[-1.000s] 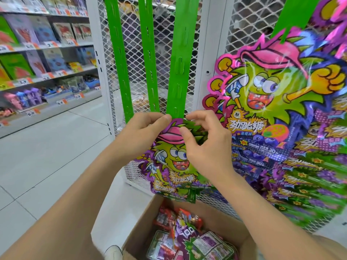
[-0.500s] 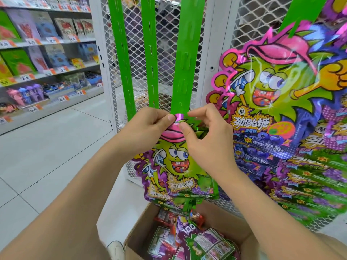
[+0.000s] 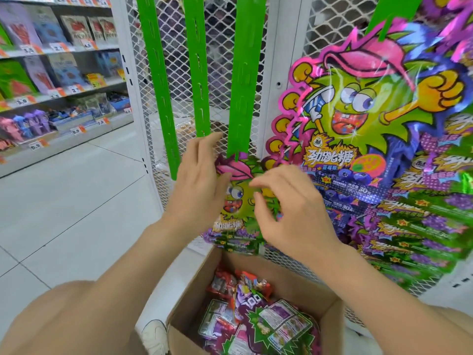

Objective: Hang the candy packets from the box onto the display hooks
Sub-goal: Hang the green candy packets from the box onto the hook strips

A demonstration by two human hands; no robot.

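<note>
Left hand [image 3: 199, 180]: fingers straight, flat on the left edge of the candy packet [image 3: 236, 193], likely steadying it. Candy packet: hanging at the foot of the green hook strip [image 3: 242, 98], above the box [image 3: 197, 285]. Right hand [image 3: 291, 211]: loosely bent, gripping nothing.

Glossy foil packets [image 3: 239, 170], matt cardboard box [image 3: 281, 275]

Box [image 3: 294, 283] apparently below hanging packet [image 3: 239, 198].
</note>
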